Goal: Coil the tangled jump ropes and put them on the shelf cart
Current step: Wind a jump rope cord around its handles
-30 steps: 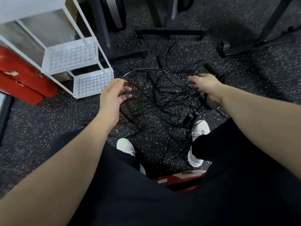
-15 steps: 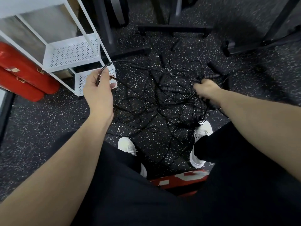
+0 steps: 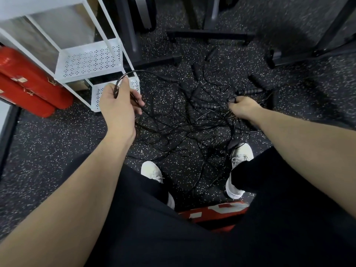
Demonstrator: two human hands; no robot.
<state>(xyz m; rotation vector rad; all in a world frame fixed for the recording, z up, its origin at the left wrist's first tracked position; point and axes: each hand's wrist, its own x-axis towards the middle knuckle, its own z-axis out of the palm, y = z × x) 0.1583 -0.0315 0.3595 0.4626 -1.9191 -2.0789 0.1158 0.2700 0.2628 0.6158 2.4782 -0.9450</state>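
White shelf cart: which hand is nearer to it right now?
Left. The left hand holds a rope loop right in front of the white shelf cart; the right hand is across the tangled ropes, well away.

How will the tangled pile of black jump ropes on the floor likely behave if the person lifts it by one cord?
Probably floppy: the jump ropes lie in loose, thin, crossing loops. One cord will likely drag others, since the strands interweave. The cord arching from the left hand suggests slight springiness. The handles may dangle and swing.
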